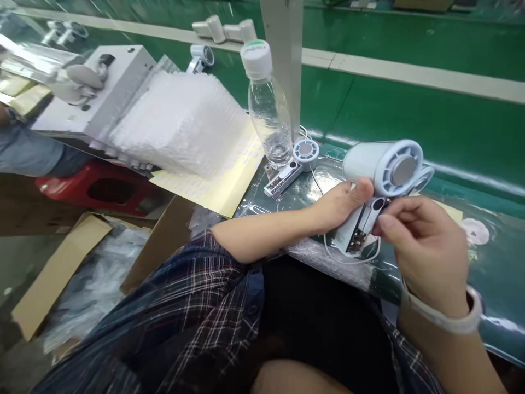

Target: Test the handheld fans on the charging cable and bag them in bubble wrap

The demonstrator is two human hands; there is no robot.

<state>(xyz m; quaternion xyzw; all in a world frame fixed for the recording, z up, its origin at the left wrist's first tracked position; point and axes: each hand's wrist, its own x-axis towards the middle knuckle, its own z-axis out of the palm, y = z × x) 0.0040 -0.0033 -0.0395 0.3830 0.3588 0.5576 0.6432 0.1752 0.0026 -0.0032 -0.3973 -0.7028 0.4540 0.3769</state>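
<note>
My left hand (342, 205) grips a small white handheld fan (383, 167) by its round head and upper handle, above the bench edge. The fan's handle (357, 231) is open, with a circuit board showing inside. My right hand (424, 246) pinches the handle near its top with thumb and forefinger; a white band sits on that wrist. A thin white cable (353, 257) loops below the fan. A second fan (293, 164) with an open handle lies on the bench next to a clear plastic water bottle (268, 117).
A stack of bubble wrap (180, 123) and a yellow sticker sheet (223, 180) lie left of the bottle. Behind them stands a white machine box (110, 82). More fans (225, 30) rest on the green conveyor (410, 115). A cardboard box (61, 268) sits on the floor, beside a red stool (102, 189).
</note>
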